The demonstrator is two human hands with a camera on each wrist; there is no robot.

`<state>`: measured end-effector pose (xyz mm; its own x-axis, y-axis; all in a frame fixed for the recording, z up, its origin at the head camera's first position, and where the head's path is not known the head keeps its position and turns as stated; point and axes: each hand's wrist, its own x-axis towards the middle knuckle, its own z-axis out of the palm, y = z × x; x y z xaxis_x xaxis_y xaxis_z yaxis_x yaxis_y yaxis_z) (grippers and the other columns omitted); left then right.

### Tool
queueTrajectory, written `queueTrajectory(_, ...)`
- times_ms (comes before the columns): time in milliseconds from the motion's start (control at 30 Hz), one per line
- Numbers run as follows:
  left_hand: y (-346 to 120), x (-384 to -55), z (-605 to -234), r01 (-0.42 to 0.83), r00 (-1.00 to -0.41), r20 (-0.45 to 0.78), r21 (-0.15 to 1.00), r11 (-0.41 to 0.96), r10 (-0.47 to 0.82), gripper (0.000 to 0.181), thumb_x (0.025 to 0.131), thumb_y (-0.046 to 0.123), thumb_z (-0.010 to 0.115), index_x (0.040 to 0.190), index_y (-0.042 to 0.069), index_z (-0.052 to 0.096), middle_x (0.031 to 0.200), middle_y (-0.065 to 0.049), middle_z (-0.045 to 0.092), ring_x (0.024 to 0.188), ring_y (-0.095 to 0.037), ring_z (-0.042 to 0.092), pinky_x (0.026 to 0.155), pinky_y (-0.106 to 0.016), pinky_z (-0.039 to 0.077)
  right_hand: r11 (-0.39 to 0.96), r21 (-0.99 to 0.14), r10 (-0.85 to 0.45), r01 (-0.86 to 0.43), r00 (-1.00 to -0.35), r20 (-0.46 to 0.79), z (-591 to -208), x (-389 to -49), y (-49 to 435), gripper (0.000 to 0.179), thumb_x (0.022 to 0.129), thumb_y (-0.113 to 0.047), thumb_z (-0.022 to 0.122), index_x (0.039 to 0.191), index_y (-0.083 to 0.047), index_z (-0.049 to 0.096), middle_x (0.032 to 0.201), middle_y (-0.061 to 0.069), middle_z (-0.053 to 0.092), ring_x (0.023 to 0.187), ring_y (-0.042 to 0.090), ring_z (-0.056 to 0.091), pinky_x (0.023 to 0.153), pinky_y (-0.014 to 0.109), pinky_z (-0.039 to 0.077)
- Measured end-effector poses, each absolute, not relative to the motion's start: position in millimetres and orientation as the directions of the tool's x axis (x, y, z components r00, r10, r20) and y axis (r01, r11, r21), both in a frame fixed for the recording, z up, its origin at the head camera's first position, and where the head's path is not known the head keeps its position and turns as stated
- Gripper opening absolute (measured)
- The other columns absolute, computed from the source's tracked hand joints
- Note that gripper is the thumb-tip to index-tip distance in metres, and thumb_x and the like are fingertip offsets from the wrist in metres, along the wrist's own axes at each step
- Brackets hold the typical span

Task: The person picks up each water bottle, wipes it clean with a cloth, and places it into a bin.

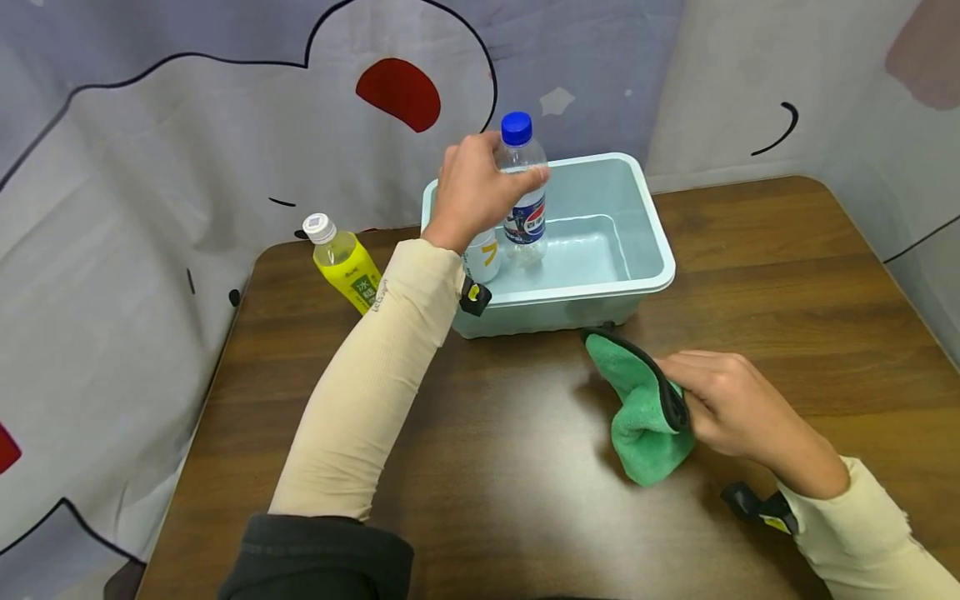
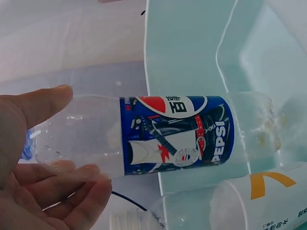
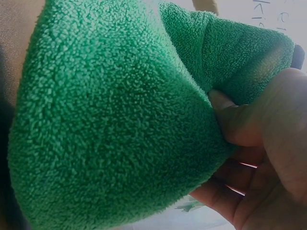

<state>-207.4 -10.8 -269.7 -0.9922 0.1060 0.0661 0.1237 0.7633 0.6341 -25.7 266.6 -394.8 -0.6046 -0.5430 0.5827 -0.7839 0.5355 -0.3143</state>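
Observation:
My left hand [image 1: 480, 183] holds a clear Pepsi bottle [image 1: 525, 218] by its upper part, below the blue cap. In the left wrist view the thumb is on one side of the Pepsi bottle [image 2: 177, 134] and the curled fingers on the other. The bottle stands upright inside a pale blue plastic basin [image 1: 637, 287], at its left part. Beside it in the basin is a second clear bottle [image 2: 273, 201] with a white label and a yellow mark, partly hidden by my hand in the head view. My right hand [image 1: 731, 408] pinches a green cloth [image 1: 637, 400] with black edging above the table.
A yellow-labelled drink bottle [image 1: 348, 267] with a white cap stands left of the basin, partly behind my left forearm. The wooden table [image 1: 480, 467] ends at a printed fabric backdrop [image 1: 210, 150] at the back and sides.

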Motion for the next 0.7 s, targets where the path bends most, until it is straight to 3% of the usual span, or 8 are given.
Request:
queueTrajectory(233, -9.7, -207.4, -271.9, 0.102, -0.994, 0.034, 0.604, 0.79, 0.103, 0.055, 0.091, 0.047, 0.079, 0.132, 0.012, 0.068, 0.129, -0.005, 0.075, 0.11, -0.019, 0.071, 0.088, -0.033, 0.061, 0.531, -0.318, -0.544, -0.785, -0.604, 0.582, -395.7, -25.2, 267.7, 0.045, 0.067, 0.018, 0.057, 0.1, -0.006, 0.077, 0.089, 0.0, 0.077, 0.08, 0.019, 0.074, 0.076, 0.03, 0.059)
queueTrajectory(500, -7.5, -207.6, -272.4, 0.078, -0.995, -0.004, 0.549, 0.832, 0.096, 0.058, 0.091, 0.05, 0.077, 0.134, 0.012, 0.066, 0.133, -0.004, 0.072, 0.121, -0.021, 0.065, 0.095, -0.035, 0.056, 0.534, -0.322, -0.543, -0.782, -0.609, 0.578, -396.5, -24.0, 268.8, 0.047, 0.067, 0.018, 0.058, 0.102, -0.006, 0.078, 0.09, 0.0, 0.078, 0.082, 0.019, 0.075, 0.077, 0.029, 0.059)
queueTrajectory(700, -5.4, -207.0, -273.2, 0.088, -0.994, -0.005, 0.522, 0.848, 0.106, 0.054, 0.091, 0.05, 0.077, 0.128, 0.012, 0.067, 0.124, -0.002, 0.074, 0.114, -0.02, 0.066, 0.092, -0.035, 0.055, 0.523, -0.318, -0.546, -0.791, -0.598, 0.587, -397.0, -24.3, 269.1, 0.047, 0.067, 0.018, 0.056, 0.101, -0.006, 0.077, 0.086, -0.002, 0.075, 0.078, 0.017, 0.073, 0.074, 0.031, 0.059)
